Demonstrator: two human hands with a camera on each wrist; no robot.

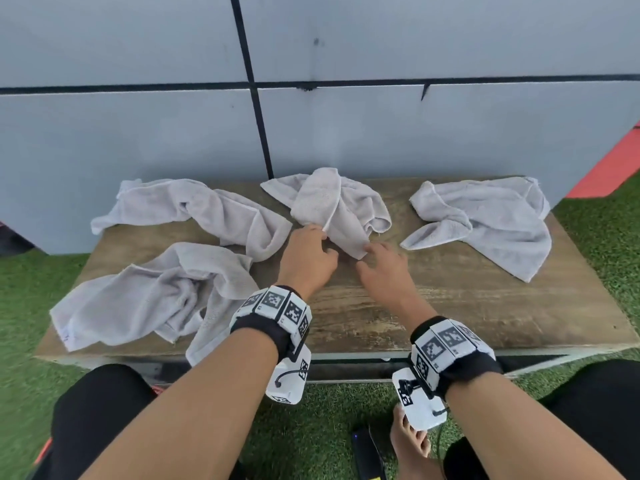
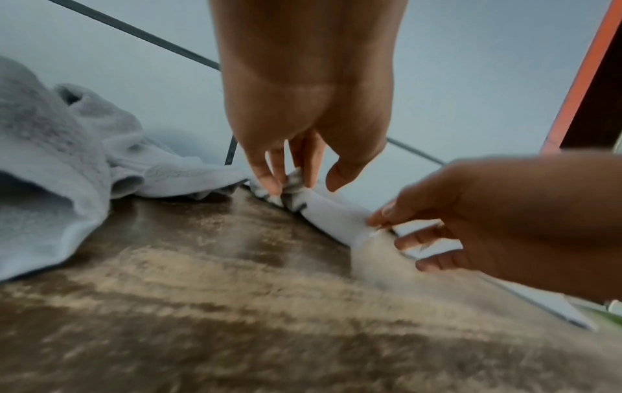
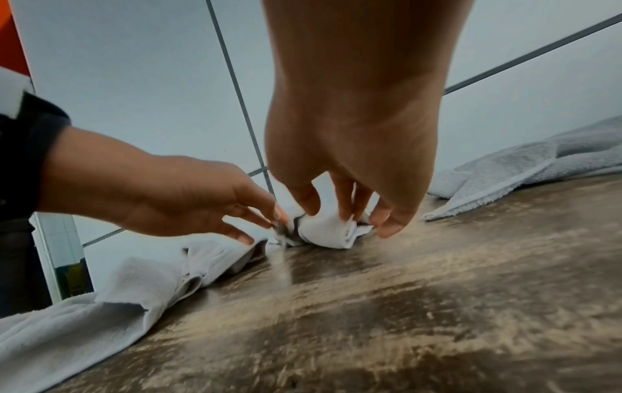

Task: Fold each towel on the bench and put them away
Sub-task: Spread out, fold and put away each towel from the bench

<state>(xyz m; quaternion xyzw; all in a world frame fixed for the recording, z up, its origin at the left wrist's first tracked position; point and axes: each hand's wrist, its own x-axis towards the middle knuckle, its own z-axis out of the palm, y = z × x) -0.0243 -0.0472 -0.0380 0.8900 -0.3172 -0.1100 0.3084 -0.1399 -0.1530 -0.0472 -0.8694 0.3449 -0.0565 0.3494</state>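
Note:
Four crumpled grey towels lie on the wooden bench (image 1: 450, 306). The middle towel (image 1: 332, 202) is bunched at the back, and its near end points toward me. My left hand (image 1: 325, 240) pinches a fold of that near end, and in the left wrist view its fingertips (image 2: 272, 183) press into the creased cloth (image 2: 323, 212). My right hand (image 1: 365, 254) grips the tip of the same end; thumb and fingers (image 3: 346, 212) curl round the rolled corner (image 3: 330, 228). The other towels lie at back left (image 1: 194, 209), front left (image 1: 149, 296) and right (image 1: 485, 216).
A grey panelled wall (image 1: 415, 133) stands directly behind the bench. Green turf (image 1: 606, 237) surrounds it, with a red strip (image 1: 609, 168) at the far right. My knees are at the bench's front edge. A dark device (image 1: 367, 452) lies on the turf beside a bare foot (image 1: 408, 441).

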